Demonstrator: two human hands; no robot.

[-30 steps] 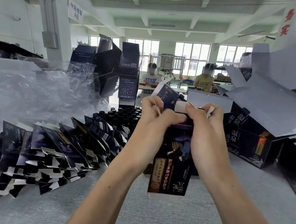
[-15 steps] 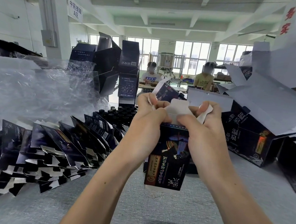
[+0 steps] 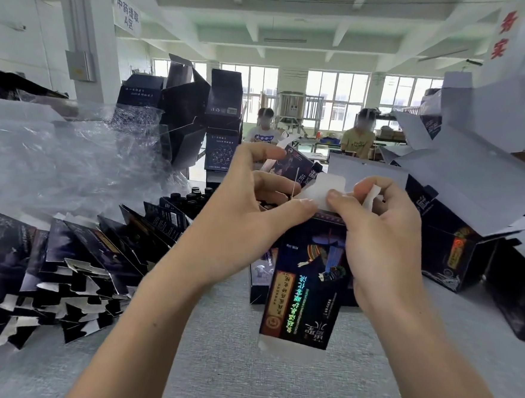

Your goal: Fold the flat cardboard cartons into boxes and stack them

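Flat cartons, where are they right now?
In the head view, the flat cartons lie fanned at the left of the table, below the plastic wrap and left of the left hand.

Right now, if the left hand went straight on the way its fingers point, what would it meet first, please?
The left hand points rightward, so probably the white top flap of the carton first, with the right hand just beyond; depth is unclear.

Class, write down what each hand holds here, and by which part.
Both hold one dark carton at its upper end: the left hand grips the opening's edge, and the right hand pinches the white flap.
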